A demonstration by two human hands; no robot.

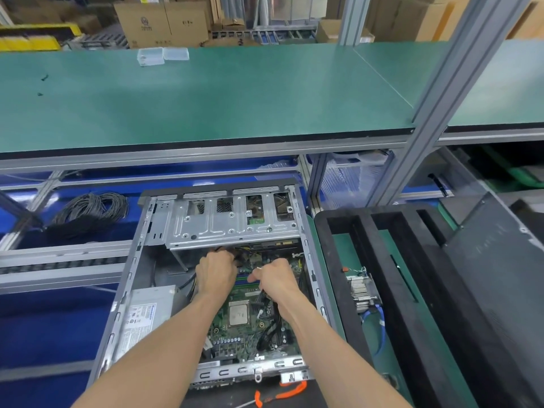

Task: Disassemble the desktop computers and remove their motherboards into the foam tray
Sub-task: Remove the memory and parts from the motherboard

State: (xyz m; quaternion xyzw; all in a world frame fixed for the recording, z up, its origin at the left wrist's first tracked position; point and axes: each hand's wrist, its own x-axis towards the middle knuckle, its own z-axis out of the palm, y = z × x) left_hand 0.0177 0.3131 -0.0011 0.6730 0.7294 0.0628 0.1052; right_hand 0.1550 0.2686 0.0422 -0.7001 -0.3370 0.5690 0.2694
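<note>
Both my hands are down inside the open computer case (138, 278), on top of the green board (244, 328) that I have to get out. My left hand (216, 272) is curled around some dark wires (235, 254) right at my fingertips, just under the metal drive cage (229, 222). My right hand (275, 279) is curled too, with the fingers bent down, but I cannot tell if it holds a wire or just pushes on the board. The board is still in the case, lying flat under my wrists, with the square chip (239, 313) near my right arm. I think the job now is pulling plugs loose. To do it well I should hold the plug itself, not the thin wire, press the board down with my other hand, and wiggle gently. The black foam tray (347, 275) waits beside my right hand, with one board (362, 293) in it. An orange screwdriver (279, 394) lies below my arms.
</note>
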